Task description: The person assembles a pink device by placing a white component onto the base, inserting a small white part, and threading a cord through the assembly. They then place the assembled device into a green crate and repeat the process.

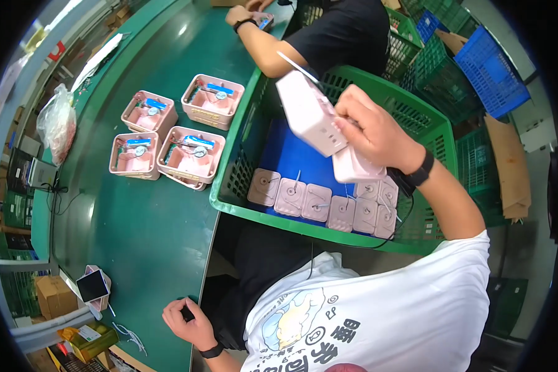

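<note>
Over the green crate (279, 220), my right hand (372, 133) is closed around a pale pink plastic housing (307, 115). A thin white strip sticks out from its upper end. A second pale pink housing (353, 166) hangs just under the same hand; whether my fingers hold it too is hidden. Beneath, several pink housings (290, 197) with thin wires stand in rows on the crate's blue bottom. My left hand (189, 322) rests by the table's near edge with its fingers curled. Something dark shows between thumb and fingers, too unclear to name.
Several open pink housings (189, 155) with blue parts and wires stand on the green table (149, 229). A dark-screened device (93, 286) lies near its left edge, and a plastic bag (59, 124) farther back. A co-worker's arm (260, 46) reaches over the far end. Blue crate (493, 68) behind.
</note>
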The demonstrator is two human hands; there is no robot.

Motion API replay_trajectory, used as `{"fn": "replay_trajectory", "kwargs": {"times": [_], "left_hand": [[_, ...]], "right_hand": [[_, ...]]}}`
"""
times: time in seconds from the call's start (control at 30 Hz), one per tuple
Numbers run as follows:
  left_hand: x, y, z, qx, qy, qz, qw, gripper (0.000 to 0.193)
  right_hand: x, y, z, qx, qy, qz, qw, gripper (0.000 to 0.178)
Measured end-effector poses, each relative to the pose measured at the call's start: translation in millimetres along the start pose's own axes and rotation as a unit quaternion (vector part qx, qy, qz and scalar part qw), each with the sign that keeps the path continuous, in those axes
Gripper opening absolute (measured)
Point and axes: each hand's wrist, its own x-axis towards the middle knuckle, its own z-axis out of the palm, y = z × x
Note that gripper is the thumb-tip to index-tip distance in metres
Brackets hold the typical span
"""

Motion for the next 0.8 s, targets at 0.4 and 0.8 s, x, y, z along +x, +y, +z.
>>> {"fn": "replay_trajectory", "kwargs": {"times": [0.4, 0.8], "left_hand": [[-13, 14, -62, -0.65, 0.184, -0.267, 0.688, 0.065], [-62, -49, -93, -0.551, 0.138, -0.412, 0.713, 0.06]], "right_hand": [[98, -288, 247, 0.088, -0.205, -0.498, 0.838, 0.023], [147, -285, 368, 0.112, -0.423, -0.085, 0.895, 0.037]]}}
